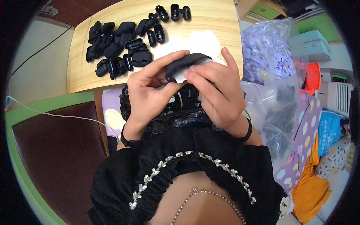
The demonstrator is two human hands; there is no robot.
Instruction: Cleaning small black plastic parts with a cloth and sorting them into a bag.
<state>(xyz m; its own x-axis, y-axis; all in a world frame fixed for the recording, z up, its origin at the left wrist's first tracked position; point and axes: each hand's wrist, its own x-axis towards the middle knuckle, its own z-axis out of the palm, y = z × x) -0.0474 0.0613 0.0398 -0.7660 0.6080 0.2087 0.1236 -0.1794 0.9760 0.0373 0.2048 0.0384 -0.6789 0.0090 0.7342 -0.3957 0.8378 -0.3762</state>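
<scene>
In front of me, just off the table's near edge, I hold a small black fabric pouch (187, 60) with a white inside showing. My left hand (148, 88) grips it at its left end, thumb below and fingers behind. At its opening, the fingers of my right hand (221, 92) press on the white part, thumb raised. White soft pieces (204, 39) lie on the table behind the pouch. Several black fabric pieces (123, 35) are heaped at the table's left, among glossy black plastic shells (159, 33).
The wooden table (215, 15) spans the far side. Black plastic bagging (176, 122) lies on my lap. To the right stand a clear bag of lilac pieces (266, 52) and another clear bag (277, 123) with dark contents. A brown chair back (60, 150) is at left, crossed by a white cable (56, 114).
</scene>
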